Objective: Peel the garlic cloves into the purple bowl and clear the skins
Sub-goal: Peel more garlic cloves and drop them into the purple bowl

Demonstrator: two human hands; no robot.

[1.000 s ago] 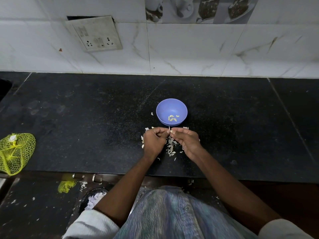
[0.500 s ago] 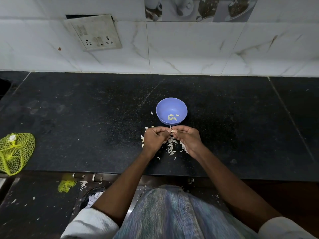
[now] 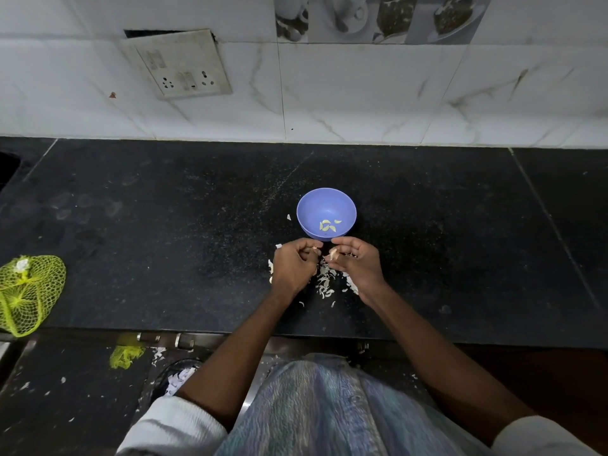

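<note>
Clove: garlic clove point(image 3: 333, 254), pinched in my right hand point(image 3: 358, 264), just before the purple bowl point(image 3: 326, 205).
Left hand point(image 3: 294, 266): pinching a skin scrap, I judge.
Skins point(image 3: 325, 279): heaped below.
Advice: I strip fully, then drop over the bowl.

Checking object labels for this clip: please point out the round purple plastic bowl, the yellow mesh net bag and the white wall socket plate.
Round purple plastic bowl point(image 3: 325, 205): head view, bare inner wall.
Yellow mesh net bag point(image 3: 31, 292): head view, middle of netting.
White wall socket plate point(image 3: 179, 64): head view, plate face.
</note>
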